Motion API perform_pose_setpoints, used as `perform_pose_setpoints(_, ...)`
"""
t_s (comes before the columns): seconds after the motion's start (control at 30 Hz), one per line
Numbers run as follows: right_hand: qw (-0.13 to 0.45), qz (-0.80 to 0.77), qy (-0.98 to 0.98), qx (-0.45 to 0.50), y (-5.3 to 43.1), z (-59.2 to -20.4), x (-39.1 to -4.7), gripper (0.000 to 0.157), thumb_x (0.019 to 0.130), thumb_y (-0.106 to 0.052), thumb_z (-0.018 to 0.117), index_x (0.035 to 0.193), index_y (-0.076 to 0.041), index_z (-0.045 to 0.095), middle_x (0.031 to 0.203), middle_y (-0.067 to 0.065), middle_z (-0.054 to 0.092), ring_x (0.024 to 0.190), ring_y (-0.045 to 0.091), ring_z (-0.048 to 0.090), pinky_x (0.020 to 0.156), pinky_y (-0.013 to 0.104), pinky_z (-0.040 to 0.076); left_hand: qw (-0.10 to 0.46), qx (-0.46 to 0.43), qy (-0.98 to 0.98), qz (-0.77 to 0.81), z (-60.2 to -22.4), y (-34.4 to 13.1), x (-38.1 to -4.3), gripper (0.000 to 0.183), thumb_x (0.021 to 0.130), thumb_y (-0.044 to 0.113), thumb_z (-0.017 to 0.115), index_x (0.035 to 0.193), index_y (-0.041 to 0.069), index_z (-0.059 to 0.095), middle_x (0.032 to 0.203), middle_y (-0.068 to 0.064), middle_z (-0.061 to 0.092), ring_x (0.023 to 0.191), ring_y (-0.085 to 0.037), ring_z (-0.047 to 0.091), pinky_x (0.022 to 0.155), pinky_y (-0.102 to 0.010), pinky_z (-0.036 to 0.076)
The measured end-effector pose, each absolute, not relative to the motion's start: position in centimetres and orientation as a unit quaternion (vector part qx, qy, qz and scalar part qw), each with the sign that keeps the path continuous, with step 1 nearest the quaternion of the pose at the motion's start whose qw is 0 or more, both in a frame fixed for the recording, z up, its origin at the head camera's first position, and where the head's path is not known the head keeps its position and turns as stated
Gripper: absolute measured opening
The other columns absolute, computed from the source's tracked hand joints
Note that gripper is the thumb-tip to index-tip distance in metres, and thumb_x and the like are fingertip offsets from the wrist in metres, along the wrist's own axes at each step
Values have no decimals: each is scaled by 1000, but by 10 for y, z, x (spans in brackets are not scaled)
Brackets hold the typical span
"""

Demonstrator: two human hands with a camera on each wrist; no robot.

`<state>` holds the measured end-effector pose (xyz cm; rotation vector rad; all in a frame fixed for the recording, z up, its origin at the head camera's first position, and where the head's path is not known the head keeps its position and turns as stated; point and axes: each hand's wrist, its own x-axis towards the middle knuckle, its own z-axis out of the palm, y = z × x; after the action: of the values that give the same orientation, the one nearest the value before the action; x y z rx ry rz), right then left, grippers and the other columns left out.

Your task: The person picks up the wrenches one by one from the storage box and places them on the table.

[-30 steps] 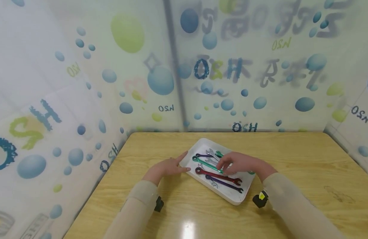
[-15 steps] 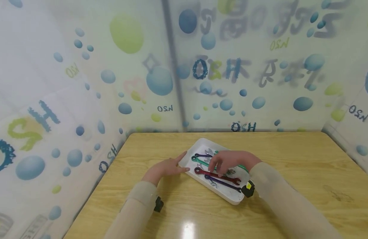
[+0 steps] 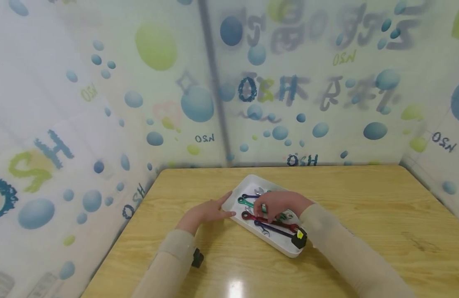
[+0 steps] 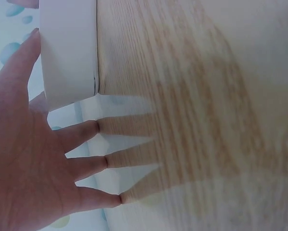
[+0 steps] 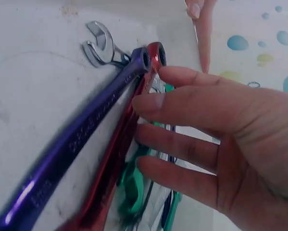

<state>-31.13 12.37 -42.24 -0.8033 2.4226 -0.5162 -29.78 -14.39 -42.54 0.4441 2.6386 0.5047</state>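
"What's the right hand (image 3: 279, 200) doing?"

"Its fingers are bent a bit and spread, beside a shiny red metal wrench (image 5: 116, 154). I can't tell if they touch it."

"What's past the red one?"

"A shiny purple metal wrench (image 5: 86, 125). The right wrist view shows marks on it that are too small in the head view."

"And farther?"

"The left hand (image 4: 33, 159) touches the end of the shallow white tray (image 3: 251, 183) holding them. The left wrist view shows its palm, fingers spread; the head view doesn't."
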Motion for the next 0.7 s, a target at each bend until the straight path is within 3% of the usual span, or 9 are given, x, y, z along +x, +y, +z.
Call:
perform_pose_setpoints(0.2, 246, -164, 901, -319, 116, -427, -313, 38, 78, -5, 81, 97, -33, 63, 91, -13, 60, 82, 10, 57, 69, 27, 51, 208, 165, 946, 185, -425, -144, -298, 82, 90, 65, 54, 157, 35, 16, 149, -20, 40, 133, -41, 40, 108, -56, 30)
perform_pose_setpoints(0.7, 270, -186, 903, -277, 111, -429, -307, 36, 79, -7, 81, 99, -33, 64, 86, -8, 62, 74, 13, 60, 67, 28, 52, 208, 156, 947, 188, -428, -144, -299, 82, 89, 66, 53, 156, 39, 16, 150, -18, 40, 133, -41, 40, 107, -57, 31)
